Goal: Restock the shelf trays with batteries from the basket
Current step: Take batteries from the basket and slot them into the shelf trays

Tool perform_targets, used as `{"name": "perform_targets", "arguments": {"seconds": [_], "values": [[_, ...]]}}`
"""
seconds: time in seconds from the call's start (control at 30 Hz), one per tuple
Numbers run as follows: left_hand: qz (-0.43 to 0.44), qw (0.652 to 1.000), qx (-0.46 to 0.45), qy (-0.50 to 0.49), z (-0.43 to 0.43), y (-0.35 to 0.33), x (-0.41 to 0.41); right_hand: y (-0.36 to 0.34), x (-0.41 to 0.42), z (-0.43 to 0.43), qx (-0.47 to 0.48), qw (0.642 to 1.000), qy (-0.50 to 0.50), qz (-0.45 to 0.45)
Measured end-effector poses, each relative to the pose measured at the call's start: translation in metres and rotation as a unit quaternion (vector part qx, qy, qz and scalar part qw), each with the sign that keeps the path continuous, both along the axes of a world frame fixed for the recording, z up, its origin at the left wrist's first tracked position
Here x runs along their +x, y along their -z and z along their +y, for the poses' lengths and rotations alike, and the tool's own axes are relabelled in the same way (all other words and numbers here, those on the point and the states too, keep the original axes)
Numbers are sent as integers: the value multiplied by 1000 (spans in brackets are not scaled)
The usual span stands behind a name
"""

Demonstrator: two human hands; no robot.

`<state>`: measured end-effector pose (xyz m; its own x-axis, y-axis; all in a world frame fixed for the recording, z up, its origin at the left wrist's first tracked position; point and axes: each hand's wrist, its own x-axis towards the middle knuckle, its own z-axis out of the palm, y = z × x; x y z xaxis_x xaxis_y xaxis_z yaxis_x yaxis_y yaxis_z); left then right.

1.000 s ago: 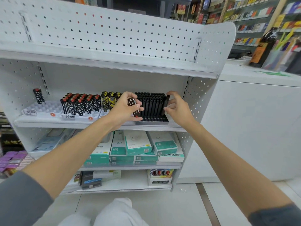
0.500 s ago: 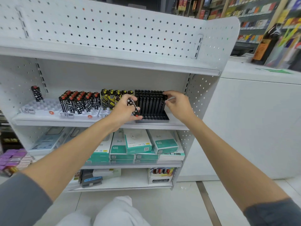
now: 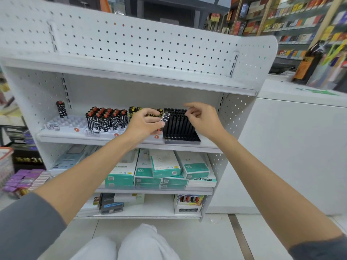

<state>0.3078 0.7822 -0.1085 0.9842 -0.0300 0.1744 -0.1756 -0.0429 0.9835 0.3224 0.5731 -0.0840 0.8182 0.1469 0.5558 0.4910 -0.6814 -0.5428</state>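
Right, the starred battery (image 3: 165,117) is up at the middle shelf (image 3: 97,140), tilted and pinched between the thumb and fingertips of the left hand (image 3: 144,122). It sits just beside the left end of the black batteries (image 3: 176,124) standing in the black tray (image 3: 181,141). The right hand (image 3: 204,121) is at the tops of that same row with its fingers curled in; whether it has one pinched or is only touching them, I cannot tell.

That black tray looks close to full, so this end of the job seems nearly done. Going left, the yellow-patterned batteries (image 3: 133,110) are partly hidden behind the left hand. Next come the red-capped batteries (image 3: 106,119), packed at the back with bare sockets in front. Far left, the white tray (image 3: 71,123) holds one lone battery (image 3: 61,109) at its back corner and little else, so most of the remaining work looks to be there.

The basket (image 3: 5,162) shows only its rim and side at the left edge; what it holds cannot be seen. Teal boxes (image 3: 163,166) are stacked on the shelf below.
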Motion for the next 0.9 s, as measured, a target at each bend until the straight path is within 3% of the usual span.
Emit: {"name": "perform_targets", "arguments": {"seconds": [0.07, 0.27, 0.57, 0.73, 0.9], "values": [[-15, 1000, 6, -6, 7, -3, -3, -8, -9, 18, 14, 999, -38, 9], [-49, 997, 59, -17, 35, -14, -17, -18, -17, 67, -86, 992, -94, 24], [-61, 995, -14, -76, 106, -22, -28, -20, -15, 129, -147, 976, -159, 34], [-84, 977, 102, -170, 148, -7, -23, -10, 0, 152, -96, 985, -129, 56], [-72, 961, 197, -180, 178, 20, -6, 4, 14, 173, -88, 988, -106, 69]]}}
